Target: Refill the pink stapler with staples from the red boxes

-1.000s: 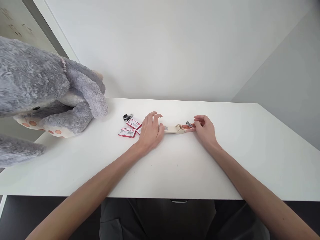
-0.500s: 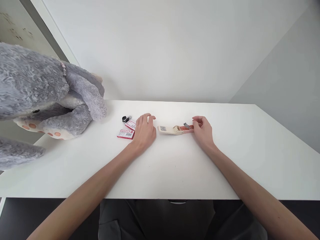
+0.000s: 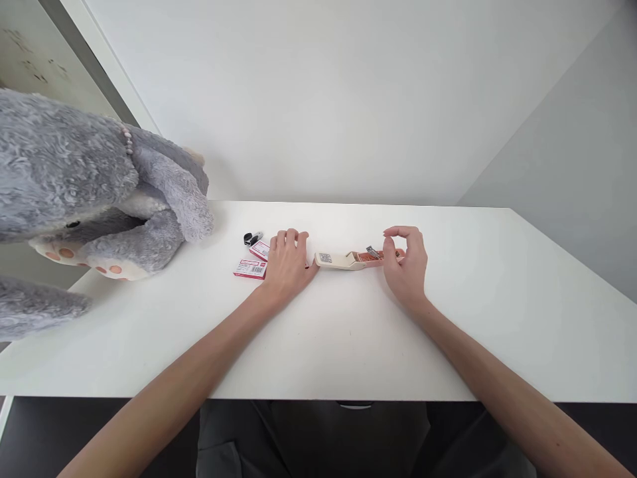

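Across the white tabletop [image 3: 323, 345], between two hands, can see one stapler-like hinged device [image 3: 341, 261] folded open, cream half left, pink half right, one metal piece [image 3: 372, 252] jutting up. At the cream end, have left hand [image 3: 285, 260] laid low, four fingers side by side, thumb stretched apart. At the pink end, have right hand [image 3: 406, 264] curled, thumb and index tips close; cannot tell whether meeting or gripping. Partly hidden by left hand, count at least two red-and-white boxes [image 3: 250, 268]; behind, one black-and-silver object [image 3: 254, 238]. Farther left, find one grey plush animal [image 3: 172, 182].
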The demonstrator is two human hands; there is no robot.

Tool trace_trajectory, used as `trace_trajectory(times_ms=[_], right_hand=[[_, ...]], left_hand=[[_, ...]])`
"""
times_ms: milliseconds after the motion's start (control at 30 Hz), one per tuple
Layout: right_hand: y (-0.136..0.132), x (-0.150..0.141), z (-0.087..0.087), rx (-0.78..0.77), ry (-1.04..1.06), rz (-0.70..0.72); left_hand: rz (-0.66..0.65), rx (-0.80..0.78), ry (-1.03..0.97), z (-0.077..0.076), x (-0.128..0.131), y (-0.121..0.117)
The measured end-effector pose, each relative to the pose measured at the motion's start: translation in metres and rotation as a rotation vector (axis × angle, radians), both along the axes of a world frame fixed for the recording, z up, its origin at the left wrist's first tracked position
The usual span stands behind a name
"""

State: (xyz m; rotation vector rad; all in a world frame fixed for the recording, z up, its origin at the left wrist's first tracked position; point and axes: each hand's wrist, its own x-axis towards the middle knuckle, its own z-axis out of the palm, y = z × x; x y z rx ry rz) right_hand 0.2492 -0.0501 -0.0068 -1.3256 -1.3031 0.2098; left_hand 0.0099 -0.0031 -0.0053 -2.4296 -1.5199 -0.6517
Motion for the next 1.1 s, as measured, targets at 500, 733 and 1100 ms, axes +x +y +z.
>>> trace_trajectory(times_ms=[500, 733, 1100], right_hand=[[-0.003, -0.004, 0.002, 0.076, -0.106, 0.055], [-0.009, -0.012, 0.005, 0.182, -0.209, 0.212], [-0.021, -0.021, 0.009, -0.43, 0.086, 0.955]], left_hand=[[-0.05, 0.192, -0.22, 0.021, -0.011, 0.011], [-0.417, 0.3, -0.343, 0.021, -0.002, -0.007], [-0.669, 0.37, -0.323, 0.019, 0.009, -0.015]])
